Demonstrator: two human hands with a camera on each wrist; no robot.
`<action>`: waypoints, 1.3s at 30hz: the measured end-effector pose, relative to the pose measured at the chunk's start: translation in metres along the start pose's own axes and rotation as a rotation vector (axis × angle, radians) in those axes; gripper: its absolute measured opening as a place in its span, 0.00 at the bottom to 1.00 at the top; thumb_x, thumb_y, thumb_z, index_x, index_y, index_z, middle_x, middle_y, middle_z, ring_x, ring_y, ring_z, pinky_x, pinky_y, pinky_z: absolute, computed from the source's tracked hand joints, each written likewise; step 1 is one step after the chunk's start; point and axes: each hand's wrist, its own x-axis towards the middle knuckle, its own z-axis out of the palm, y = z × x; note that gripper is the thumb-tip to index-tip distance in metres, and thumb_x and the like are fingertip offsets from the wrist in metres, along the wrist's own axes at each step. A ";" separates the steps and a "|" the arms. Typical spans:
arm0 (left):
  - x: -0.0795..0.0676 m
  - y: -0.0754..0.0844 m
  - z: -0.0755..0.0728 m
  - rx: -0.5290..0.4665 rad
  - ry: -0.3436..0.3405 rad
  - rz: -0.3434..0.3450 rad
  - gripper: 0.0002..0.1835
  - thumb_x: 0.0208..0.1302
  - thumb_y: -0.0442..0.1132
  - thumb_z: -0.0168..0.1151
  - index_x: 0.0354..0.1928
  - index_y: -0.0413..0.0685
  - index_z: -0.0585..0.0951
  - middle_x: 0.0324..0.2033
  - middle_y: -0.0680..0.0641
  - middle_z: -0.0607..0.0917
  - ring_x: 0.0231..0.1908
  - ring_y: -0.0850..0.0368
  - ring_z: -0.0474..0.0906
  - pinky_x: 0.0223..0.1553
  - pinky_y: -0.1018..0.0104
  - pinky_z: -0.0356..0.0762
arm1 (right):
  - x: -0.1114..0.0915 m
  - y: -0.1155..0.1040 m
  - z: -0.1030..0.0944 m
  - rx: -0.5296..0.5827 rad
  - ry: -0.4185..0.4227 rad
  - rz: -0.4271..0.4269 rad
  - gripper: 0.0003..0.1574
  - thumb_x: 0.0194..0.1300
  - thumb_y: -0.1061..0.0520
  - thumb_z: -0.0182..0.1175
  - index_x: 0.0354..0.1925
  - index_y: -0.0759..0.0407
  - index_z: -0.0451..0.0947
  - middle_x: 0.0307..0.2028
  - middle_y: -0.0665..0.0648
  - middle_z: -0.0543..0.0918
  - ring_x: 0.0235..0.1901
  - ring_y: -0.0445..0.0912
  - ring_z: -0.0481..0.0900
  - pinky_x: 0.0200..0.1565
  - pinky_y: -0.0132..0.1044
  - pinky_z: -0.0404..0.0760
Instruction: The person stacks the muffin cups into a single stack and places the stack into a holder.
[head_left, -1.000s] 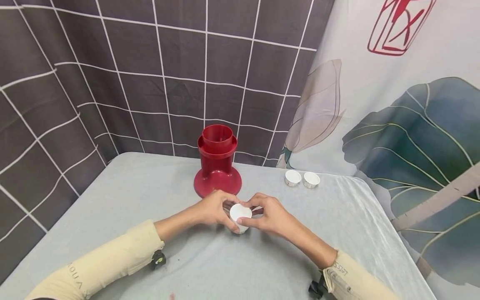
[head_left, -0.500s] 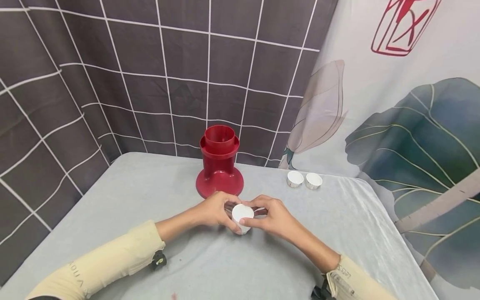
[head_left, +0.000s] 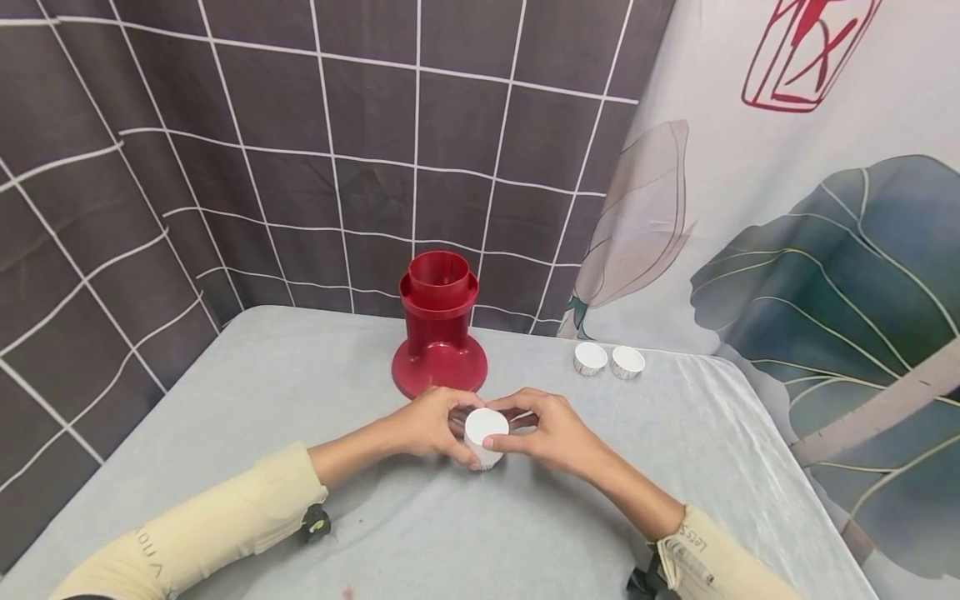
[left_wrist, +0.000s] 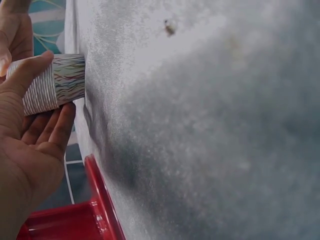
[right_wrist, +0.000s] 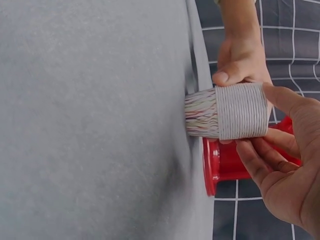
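Observation:
A stack of nested white paper baking cups (head_left: pixel 483 425) stands on the cloth near the middle of the table. Its bottom cup shows wavy coloured lines in the left wrist view, and above it the rims form close ridges. My left hand (head_left: pixel 435 425) holds the stack from the left, thumb on the near side and fingers behind. From the right, my right hand (head_left: pixel 547 433) grips the same stack, its thumb at the top rim in the head view. The right wrist view shows the ridged stack (right_wrist: pixel 242 111) between thumb and fingers of both hands.
Just behind the hands rises a red plastic stand (head_left: pixel 438 333) with a round flared base and an open tube top. Two single white baking cups (head_left: pixel 590 358) sit side by side toward the back right. Dark gridded cloth (head_left: pixel 360 125) hangs behind the table.
Both hands keep their hold on the stack of baking cups, almost in place. The top rim, dented a second ago, now looks rounder. The head view has shifted slightly.

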 end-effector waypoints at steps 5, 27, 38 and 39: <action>0.000 0.000 -0.001 -0.004 -0.006 0.013 0.34 0.54 0.32 0.89 0.65 0.42 0.87 0.55 0.45 0.93 0.55 0.56 0.92 0.61 0.65 0.91 | 0.001 0.000 -0.004 -0.002 0.009 -0.006 0.26 0.64 0.53 0.84 0.60 0.55 0.93 0.50 0.53 0.94 0.49 0.43 0.92 0.56 0.35 0.93; -0.003 0.005 -0.001 -0.064 0.045 0.025 0.35 0.59 0.40 0.88 0.70 0.49 0.87 0.61 0.48 0.92 0.59 0.55 0.89 0.64 0.62 0.90 | 0.008 0.016 -0.029 -0.014 0.137 0.107 0.24 0.71 0.52 0.78 0.59 0.64 0.91 0.51 0.61 0.96 0.49 0.45 0.94 0.53 0.30 0.91; -0.005 0.010 0.001 -0.125 0.044 -0.011 0.30 0.65 0.38 0.84 0.69 0.46 0.88 0.59 0.45 0.93 0.47 0.55 0.95 0.52 0.66 0.91 | 0.009 0.019 -0.040 -0.049 0.177 0.119 0.22 0.72 0.51 0.79 0.58 0.61 0.92 0.49 0.58 0.97 0.49 0.47 0.95 0.53 0.29 0.90; -0.005 0.010 0.000 -0.121 0.046 -0.011 0.29 0.65 0.38 0.84 0.68 0.46 0.88 0.59 0.45 0.93 0.47 0.55 0.95 0.52 0.66 0.92 | 0.010 0.020 -0.042 -0.052 0.181 0.118 0.22 0.72 0.51 0.79 0.58 0.61 0.92 0.49 0.58 0.97 0.49 0.47 0.95 0.53 0.29 0.89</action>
